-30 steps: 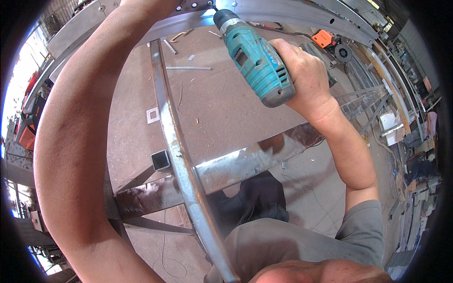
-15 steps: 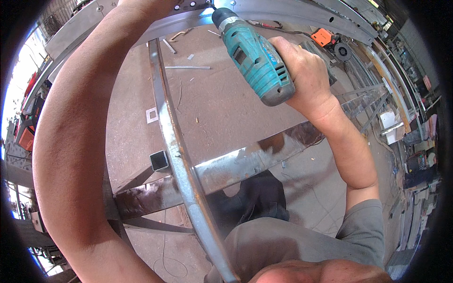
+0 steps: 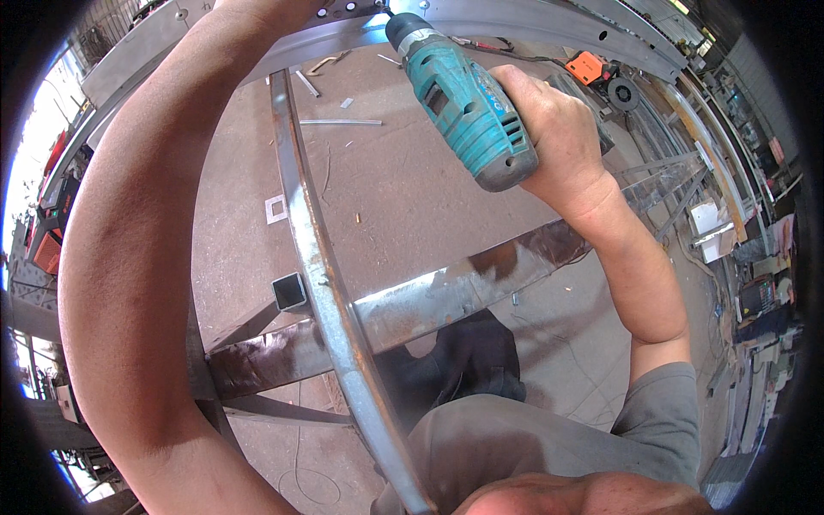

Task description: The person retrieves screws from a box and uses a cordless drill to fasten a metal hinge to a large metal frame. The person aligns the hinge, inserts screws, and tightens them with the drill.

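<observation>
My right hand [image 3: 554, 120] is wrapped round the handle of a teal and black cordless drill [image 3: 463, 107]. The drill's chuck points up and to the left at a grey metal beam [image 3: 481, 26] along the top of the view. At the beam's face the bit's tip is too small to make out clearly. A bluish-white light shines on the metal beside the chuck. My left forearm [image 3: 137, 232] reaches up the left side to the beam, and the hand itself lies beyond the upper edge. Several round holes show in the beam near that wrist.
Below, a rusty steel tube [image 3: 313, 249] crosses a wider steel bar [image 3: 421, 296]. A square tube end [image 3: 289, 293] sticks up beside them. An orange and black tool [image 3: 588, 67] with a disc lies at the upper right. Metal scraps, such as a thin strip [image 3: 342, 122], litter the floor.
Almost nothing differs. The drill and my right hand have shifted very slightly; my left arm stays in place.
</observation>
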{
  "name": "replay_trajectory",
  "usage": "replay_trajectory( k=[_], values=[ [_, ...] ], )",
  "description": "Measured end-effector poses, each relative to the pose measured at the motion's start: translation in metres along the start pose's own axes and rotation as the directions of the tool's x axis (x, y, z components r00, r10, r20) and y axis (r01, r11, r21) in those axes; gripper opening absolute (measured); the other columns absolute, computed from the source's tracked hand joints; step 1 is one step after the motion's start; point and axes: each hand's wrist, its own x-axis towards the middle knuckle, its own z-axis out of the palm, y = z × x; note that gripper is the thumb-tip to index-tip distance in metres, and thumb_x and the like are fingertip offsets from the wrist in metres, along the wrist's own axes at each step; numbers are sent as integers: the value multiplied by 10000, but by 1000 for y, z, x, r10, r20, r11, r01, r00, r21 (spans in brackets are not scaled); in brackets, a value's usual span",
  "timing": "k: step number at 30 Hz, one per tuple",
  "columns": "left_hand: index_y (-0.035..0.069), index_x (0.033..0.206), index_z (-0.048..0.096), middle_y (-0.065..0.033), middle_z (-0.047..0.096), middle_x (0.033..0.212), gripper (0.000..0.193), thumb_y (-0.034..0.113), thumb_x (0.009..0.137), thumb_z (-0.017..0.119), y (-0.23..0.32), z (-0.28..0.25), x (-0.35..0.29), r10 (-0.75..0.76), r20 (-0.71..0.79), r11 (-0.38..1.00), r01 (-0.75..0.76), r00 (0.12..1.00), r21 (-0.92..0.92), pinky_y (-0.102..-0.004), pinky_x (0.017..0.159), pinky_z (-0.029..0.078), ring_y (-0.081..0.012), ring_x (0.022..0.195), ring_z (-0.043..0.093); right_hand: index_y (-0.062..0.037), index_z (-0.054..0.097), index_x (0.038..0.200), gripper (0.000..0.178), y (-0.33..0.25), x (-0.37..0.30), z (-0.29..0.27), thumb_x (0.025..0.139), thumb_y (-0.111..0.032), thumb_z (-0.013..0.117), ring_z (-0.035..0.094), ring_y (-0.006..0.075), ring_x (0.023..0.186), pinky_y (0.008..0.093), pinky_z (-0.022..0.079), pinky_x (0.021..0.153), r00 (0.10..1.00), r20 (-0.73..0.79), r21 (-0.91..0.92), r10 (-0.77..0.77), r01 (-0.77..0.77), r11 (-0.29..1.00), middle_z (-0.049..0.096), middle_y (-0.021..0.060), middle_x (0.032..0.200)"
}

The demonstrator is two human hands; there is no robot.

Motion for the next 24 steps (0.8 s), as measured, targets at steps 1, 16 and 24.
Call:
replay_trajectory(
  k=[1, 16, 24],
  values=[
    [21, 924, 710, -141, 675, 1076, 180, 119, 773, 707, -1, 1, 1, -4, 8, 1000, 4, 1000, -7, -432, 887, 565, -345, 991, 701, -117, 603, 1067, 330, 0, 0, 0, 797, -161, 787, 737, 353, 824, 466, 590, 687, 1000, 2, 0, 3, -3, 1000, 731, 110, 870],
    [11, 913, 702, -143, 675, 1055, 151, 122, 809, 701, -3, 0, 3, -36, 35, 996, 38, 999, -85, -442, 865, 562, -357, 959, 701, -126, 595, 1076, 336, 1, 2, -4, 794, -142, 776, 734, 365, 831, 481, 583, 680, 1000, 16, -25, -7, 7, 1000, 736, 129, 874],
    [6, 884, 714, -149, 684, 1067, 128, 91, 793, 689, -5, 5, 3, -31, -20, 993, 29, 999, -114, -443, 877, 561, -363, 969, 698, -121, 604, 1083, 344, 2, 6, -8, 782, -146, 770, 735, 368, 832, 482, 587, 689, 999, 11, -21, -39, 39, 999, 741, 129, 878]
  ],
)
